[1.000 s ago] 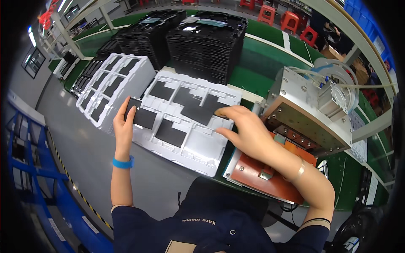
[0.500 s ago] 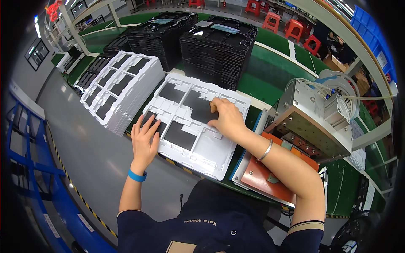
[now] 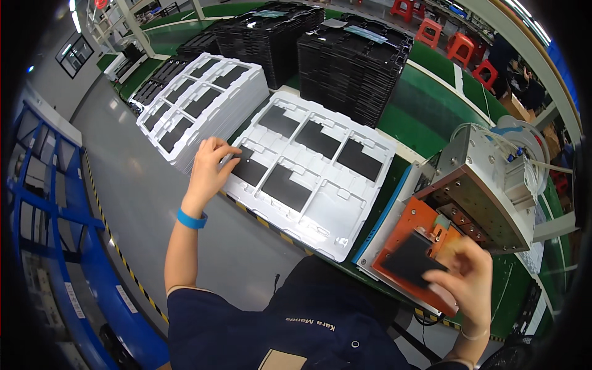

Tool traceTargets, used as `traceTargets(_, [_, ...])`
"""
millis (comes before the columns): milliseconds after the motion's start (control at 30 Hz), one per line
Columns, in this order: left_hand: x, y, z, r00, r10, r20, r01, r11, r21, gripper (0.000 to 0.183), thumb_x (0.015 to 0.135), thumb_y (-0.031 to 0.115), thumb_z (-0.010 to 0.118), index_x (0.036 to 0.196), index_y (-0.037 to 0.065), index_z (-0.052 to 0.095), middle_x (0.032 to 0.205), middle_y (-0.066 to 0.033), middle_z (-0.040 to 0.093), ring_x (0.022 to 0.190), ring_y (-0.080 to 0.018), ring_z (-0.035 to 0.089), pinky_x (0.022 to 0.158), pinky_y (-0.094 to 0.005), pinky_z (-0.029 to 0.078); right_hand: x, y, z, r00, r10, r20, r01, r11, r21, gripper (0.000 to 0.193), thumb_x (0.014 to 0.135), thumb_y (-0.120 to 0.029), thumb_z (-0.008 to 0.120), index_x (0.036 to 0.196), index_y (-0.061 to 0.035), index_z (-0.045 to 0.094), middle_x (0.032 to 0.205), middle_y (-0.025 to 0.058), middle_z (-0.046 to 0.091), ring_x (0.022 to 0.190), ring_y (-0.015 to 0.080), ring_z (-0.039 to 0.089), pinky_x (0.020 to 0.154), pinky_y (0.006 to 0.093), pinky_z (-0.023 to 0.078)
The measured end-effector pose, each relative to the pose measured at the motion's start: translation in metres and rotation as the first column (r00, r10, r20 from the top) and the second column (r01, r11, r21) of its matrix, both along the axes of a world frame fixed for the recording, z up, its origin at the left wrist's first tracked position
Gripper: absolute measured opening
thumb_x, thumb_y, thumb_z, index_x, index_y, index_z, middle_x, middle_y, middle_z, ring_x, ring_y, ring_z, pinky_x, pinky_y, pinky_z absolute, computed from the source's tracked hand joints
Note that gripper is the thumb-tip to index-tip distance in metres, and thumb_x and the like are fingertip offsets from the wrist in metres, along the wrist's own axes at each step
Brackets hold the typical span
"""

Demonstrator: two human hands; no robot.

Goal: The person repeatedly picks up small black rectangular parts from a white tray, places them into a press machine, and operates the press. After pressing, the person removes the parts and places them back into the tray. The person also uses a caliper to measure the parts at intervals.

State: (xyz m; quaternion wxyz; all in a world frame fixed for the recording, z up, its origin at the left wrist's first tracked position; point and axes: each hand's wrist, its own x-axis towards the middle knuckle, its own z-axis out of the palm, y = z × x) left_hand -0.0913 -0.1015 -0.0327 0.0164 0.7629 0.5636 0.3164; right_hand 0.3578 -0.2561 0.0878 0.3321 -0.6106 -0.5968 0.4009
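Observation:
My right hand (image 3: 465, 271) pinches a thin flat black sheet (image 3: 410, 258) by its right edge, over the orange plate (image 3: 394, 231) of a metal press fixture. The hand is slightly blurred. My left hand (image 3: 213, 163) is at the left edge of the white plastic tray (image 3: 333, 237), thumb and fingers closed on the edge of another black sheet (image 3: 251, 168) in the near left compartment. More notched black sheets lie in the tray: one in the near middle compartment (image 3: 287, 188) and three along the far row. The near right compartment holds no sheet.
A stack of white trays (image 3: 231, 111) with black sheets on top stands to the left. Behind are tall stacks of black trays (image 3: 348, 80). The metal press head (image 3: 478, 185) rises over the orange plate. A blue rack (image 3: 49, 246) stands far left; red stools (image 3: 459, 46) are beyond the bench.
My right hand has moved from the tray rightward to the orange plate, now with a black sheet. My left hand's spread fingers have drawn together at the tray's left edge. The view has shifted.

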Motion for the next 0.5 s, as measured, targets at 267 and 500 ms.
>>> traceTargets(267, [0.001, 0.027, 0.023, 0.988, -0.153, -0.003, 0.145, 0.944, -0.297, 0.017, 0.071, 0.006, 0.079, 0.088, 0.008, 0.075, 0.084, -0.0073, 0.058, 0.087, -0.0254, 0.056, 0.076, -0.0354, 0.046, 0.085, -0.059, -0.04, 0.878, -0.381, -0.289, 0.337, 0.922, -0.192, 0.027, 0.073, 0.008, 0.078, 0.096, 0.0087, 0.064, 0.077, 0.0073, 0.067, 0.062, 0.0067, 0.062, 0.052, 0.0163, 0.05])
traceTargets(500, [-0.005, 0.047, 0.021, 0.981, -0.173, 0.091, 0.196, 0.873, -0.446, 0.018, 0.07, 0.008, 0.081, 0.088, 0.008, 0.077, 0.083, -0.0044, 0.059, 0.084, -0.0208, 0.055, 0.074, -0.0326, 0.045, 0.077, -0.055, -0.06, 0.915, -0.397, -0.073, 0.399, 0.917, 0.016, 0.026, 0.076, 0.005, 0.076, 0.1, 0.0068, 0.066, 0.094, 0.0061, 0.062, 0.064, 0.0046, 0.051, 0.051, 0.0184, 0.041])
